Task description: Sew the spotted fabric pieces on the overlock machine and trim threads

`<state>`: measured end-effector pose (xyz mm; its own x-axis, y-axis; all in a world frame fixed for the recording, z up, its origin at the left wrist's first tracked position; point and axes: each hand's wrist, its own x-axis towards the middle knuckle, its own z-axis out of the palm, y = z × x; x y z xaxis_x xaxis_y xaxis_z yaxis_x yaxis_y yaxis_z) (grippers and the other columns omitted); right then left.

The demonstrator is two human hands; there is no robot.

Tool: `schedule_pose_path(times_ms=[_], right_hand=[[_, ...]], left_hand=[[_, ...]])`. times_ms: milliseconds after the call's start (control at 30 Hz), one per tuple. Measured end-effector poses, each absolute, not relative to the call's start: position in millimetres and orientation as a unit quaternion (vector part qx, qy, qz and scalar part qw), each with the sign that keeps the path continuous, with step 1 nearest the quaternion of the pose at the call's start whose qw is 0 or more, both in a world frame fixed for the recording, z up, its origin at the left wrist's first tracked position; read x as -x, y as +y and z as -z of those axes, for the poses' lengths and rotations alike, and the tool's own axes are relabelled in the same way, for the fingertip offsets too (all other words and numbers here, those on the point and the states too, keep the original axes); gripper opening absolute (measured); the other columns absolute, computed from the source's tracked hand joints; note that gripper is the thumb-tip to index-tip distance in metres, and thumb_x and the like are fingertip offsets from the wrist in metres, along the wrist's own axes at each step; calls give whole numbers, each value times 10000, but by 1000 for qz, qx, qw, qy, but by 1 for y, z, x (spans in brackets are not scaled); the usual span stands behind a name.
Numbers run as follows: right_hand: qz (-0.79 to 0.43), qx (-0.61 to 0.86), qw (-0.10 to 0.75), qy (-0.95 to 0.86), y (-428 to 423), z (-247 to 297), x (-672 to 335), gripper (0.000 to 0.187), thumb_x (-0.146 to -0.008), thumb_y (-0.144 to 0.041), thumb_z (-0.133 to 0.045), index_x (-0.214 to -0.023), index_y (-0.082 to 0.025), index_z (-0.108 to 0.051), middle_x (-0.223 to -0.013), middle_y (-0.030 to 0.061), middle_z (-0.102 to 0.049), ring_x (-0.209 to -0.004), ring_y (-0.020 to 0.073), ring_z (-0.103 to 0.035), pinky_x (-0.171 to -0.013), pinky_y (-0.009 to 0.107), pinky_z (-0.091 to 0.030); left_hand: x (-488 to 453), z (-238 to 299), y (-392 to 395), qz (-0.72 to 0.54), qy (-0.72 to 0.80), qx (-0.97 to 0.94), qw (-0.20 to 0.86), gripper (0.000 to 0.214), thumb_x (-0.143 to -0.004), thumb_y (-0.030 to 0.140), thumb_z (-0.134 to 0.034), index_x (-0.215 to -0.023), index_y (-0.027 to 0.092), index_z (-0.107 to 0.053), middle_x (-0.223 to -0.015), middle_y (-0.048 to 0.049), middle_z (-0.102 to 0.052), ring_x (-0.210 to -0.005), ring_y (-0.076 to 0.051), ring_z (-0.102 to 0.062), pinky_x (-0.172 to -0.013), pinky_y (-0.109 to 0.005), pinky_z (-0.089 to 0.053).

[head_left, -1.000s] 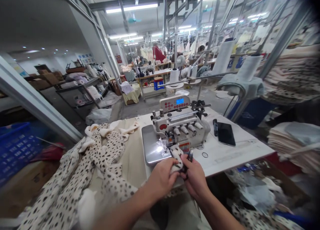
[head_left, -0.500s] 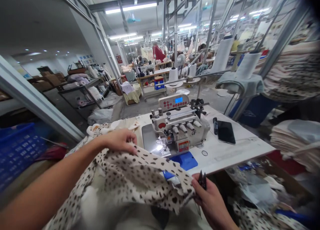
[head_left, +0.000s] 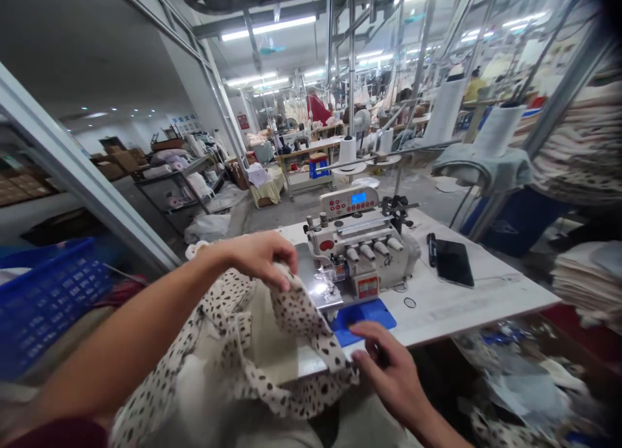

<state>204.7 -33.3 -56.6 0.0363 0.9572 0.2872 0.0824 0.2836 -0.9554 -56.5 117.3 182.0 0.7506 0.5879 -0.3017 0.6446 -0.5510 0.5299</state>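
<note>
Spreading, we judge, spotted cloth (head_left: 294, 310): left hand (head_left: 262, 257) pinching it; right hand (head_left: 392, 373), fingers parted, no hold visible, likely needing grip next.

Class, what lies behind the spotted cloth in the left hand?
Past the cloth, the machine, a blue panel and part of the white table show. The stretch directly behind the cloth is covered, so what lies there cannot be told.

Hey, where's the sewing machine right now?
In the head view, the sewing machine stands just right of centre on the white table, beyond the right hand.
</note>
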Motion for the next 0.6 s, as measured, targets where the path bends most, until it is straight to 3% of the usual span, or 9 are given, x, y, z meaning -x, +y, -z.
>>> schedule_pose_path(times_ms=[67,133,233,300,400,500,600], right_hand=[[-403,396,576,-590,-12,25,-179,334,-796,-361,-770,-1107,-240,-754,-1109,89,-691,-719,192,-569,-705,321,-485],[-456,363,569,-580,5,4,-153,392,-766,-379,-797,-1119,-217,-745,-861,37,-685,-641,165,-521,-640,288,-458],[-547,342,524,-555,17,-4,-130,273,-782,-423,-770,-889,-173,-752,-713,2,-634,-655,157,-522,-629,260,-431],[-581,348,498,-541,16,2,-128,299,-796,-454,-742,-753,-160,-712,-685,0,-622,-652,151,-520,-633,255,-423],[-584,389,499,-509,4,16,-139,315,-761,-462,-751,-711,-159,-685,-679,3,-623,-661,160,-524,-652,262,-427],[-572,445,508,-466,-14,37,-153,296,-737,-449,-752,-715,-164,-678,-672,-2,-617,-659,165,-524,-654,264,-430],[-569,484,490,-449,-33,61,-166,282,-739,-437,-743,-710,-166,-671,-641,-13,-592,-620,154,-497,-611,255,-409]], left_hand=[[38,-167,104,49,302,-894,329,336,-688,411,-835,-919,188,-734,-798,20,-681,-722,-127,-555,-673,-206,-400],[32,-154,97,48,288,-891,347,369,-672,429,-847,-927,192,-722,-782,32,-673,-698,-120,-540,-653,-202,-393],[44,-143,106,64,321,-885,333,403,-657,488,-840,-905,195,-719,-719,41,-649,-640,-116,-515,-582,-200,-366],[60,-141,123,65,356,-889,281,380,-674,526,-812,-843,196,-724,-667,44,-627,-605,-112,-500,-552,-202,-345],[76,-138,156,36,393,-894,214,363,-659,527,-812,-761,192,-718,-633,47,-610,-591,-109,-491,-556,-203,-328],[73,-124,182,-12,409,-896,170,353,-642,499,-829,-784,193,-726,-684,33,-637,-663,-123,-534,-651,-209,-362],[60,-96,189,-69,430,-890,133,332,-624,446,-863,-799,195,-733,-793,-8,-676,-838,-180,-597,-851,-267,-392]])
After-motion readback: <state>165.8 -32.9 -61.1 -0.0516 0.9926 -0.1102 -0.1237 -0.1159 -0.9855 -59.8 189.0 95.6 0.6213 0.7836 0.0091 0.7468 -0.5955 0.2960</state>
